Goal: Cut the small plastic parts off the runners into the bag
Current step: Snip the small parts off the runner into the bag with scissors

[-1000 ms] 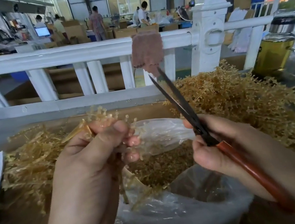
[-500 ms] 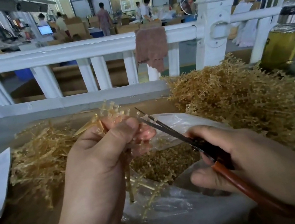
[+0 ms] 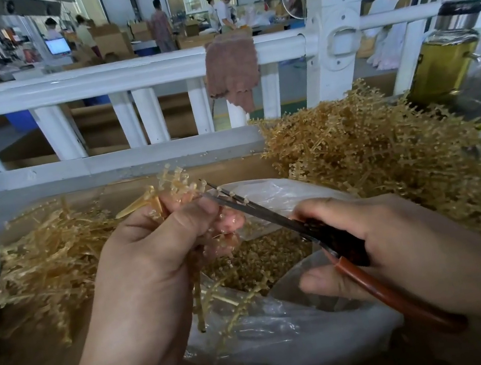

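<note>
My left hand (image 3: 150, 261) grips a bundle of amber plastic runners (image 3: 174, 182) upright over the clear plastic bag (image 3: 291, 342). Small parts stick out above my fingers, and more runner stems hang below my hand into the bag. My right hand (image 3: 379, 238) holds red-handled scissors (image 3: 270, 218); their dark blades lie nearly closed against the runner tips beside my left fingers. Several cut amber parts (image 3: 261, 255) fill the bag's bottom.
A big heap of uncut runners (image 3: 372, 160) lies to the right, a flatter pile of stripped runners (image 3: 49, 262) to the left. A white railing (image 3: 88, 80) with a hung cloth (image 3: 231, 69) runs behind. A jar of yellow liquid (image 3: 444, 59) stands far right.
The scissors have swung down from pointing up and away to lie across the runner tips at my left fingers. Their blades have come closer together. My left hand has stayed over the bag.
</note>
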Available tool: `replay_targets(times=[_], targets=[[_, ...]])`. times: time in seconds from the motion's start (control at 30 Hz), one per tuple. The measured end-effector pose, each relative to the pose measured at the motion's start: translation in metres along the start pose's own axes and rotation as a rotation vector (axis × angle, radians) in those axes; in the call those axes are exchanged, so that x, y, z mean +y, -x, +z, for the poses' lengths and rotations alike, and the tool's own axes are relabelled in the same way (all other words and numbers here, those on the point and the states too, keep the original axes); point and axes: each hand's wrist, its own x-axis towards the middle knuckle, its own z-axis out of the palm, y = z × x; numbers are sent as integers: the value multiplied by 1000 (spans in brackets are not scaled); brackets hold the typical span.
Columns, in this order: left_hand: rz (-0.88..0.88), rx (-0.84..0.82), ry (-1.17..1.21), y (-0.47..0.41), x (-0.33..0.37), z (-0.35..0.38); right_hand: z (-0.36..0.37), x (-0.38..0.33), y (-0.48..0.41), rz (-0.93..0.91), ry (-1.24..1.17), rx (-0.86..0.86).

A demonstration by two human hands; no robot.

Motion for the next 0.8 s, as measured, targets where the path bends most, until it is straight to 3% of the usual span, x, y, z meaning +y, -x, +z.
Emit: replay_targets(times=[0.8], targets=[[-61,26,119,-1,-4,3,9,15,-3,-59,13,76]])
